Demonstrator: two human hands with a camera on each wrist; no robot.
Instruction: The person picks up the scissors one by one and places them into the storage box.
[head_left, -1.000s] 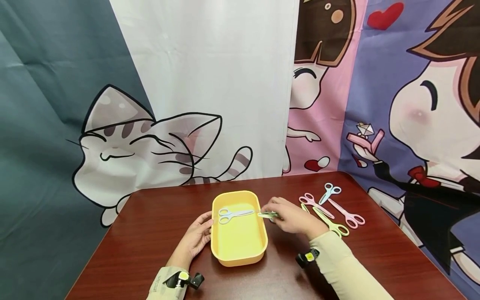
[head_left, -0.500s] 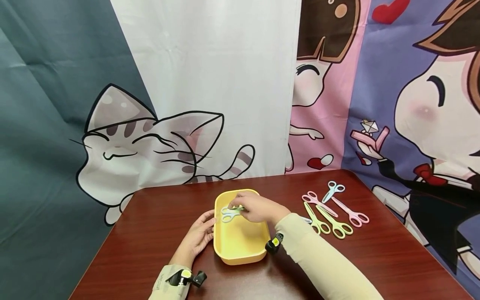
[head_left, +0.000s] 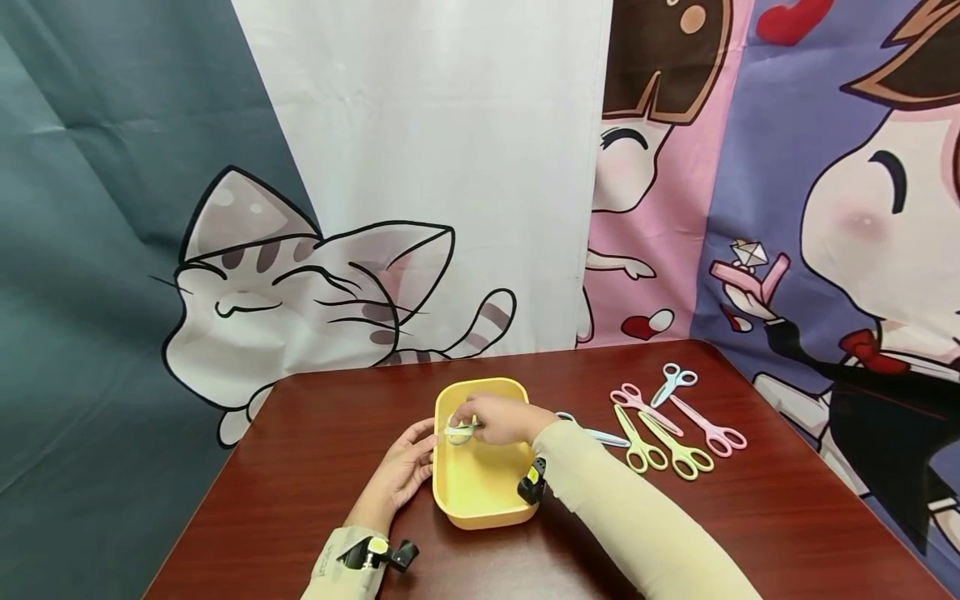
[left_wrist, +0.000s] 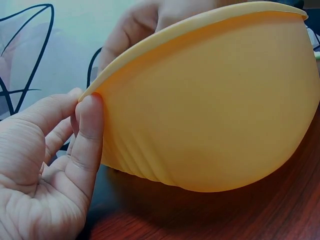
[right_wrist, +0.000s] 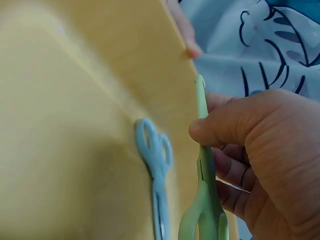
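In you go: your right hand [head_left: 501,419], out by the right rim of the yellow tray [head_left: 480,485] a second ago, now reaches inside it, pinching the green scissors [right_wrist: 206,172] between thumb and fingers, near the light-blue scissors [right_wrist: 158,171]. Your left hand [head_left: 407,465] stays at the tray's left side, fingers loosely extended, touching it.

In front of me, a creased printed cloth backdrop [head_left: 450,125], teal, white, pink and violet. I note a grey-striped cat [head_left: 300,329], a red heart [head_left: 793,20] and two cartoon figures [head_left: 855,233] on it. My tabletop [head_left: 300,467]: dark reddish-brown, wood-grained, far corners rounded, pale sheen near me.
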